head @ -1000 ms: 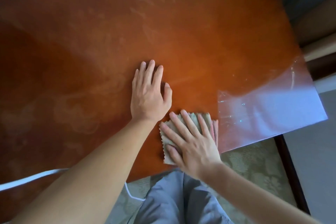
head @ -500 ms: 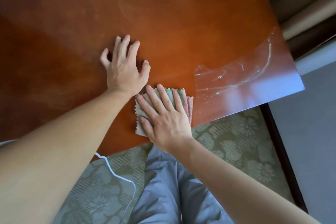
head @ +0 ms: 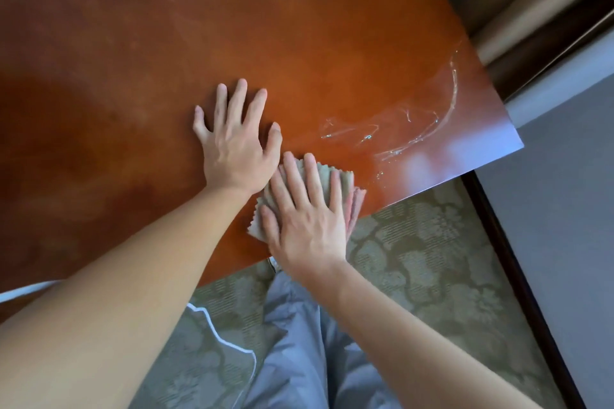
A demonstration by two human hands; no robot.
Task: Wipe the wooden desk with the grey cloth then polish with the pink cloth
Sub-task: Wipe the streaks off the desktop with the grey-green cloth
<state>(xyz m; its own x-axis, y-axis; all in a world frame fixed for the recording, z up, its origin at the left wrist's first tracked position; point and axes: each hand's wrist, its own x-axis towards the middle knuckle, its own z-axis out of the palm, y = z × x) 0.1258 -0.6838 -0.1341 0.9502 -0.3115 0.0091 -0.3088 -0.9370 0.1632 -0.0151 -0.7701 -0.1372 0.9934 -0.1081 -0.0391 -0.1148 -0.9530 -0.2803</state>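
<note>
Right hand (head: 307,226): we press it flat, fingers spread, on the grey cloth (head: 342,181) — a palm hold, no pinch.
Left hand (head: 237,146): open, splayed on bare wooden desk (head: 332,43).
Cloths: soft, light, likely to bunch; pink cloth (head: 356,202) peeks from beneath.
Edges: near edge just beside us — open room lies ahead and left.

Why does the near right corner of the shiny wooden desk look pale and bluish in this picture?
Head view: glare, light mirrored off the glossy reddish-brown wooden desk, washes that corner bluish-white and picks out curved streaks; the wide-angle lens makes the desk edges look skewed; the left part of the desk lies darker, with faint cloudy smears; both hands and the grey cloth are sharp.
</note>
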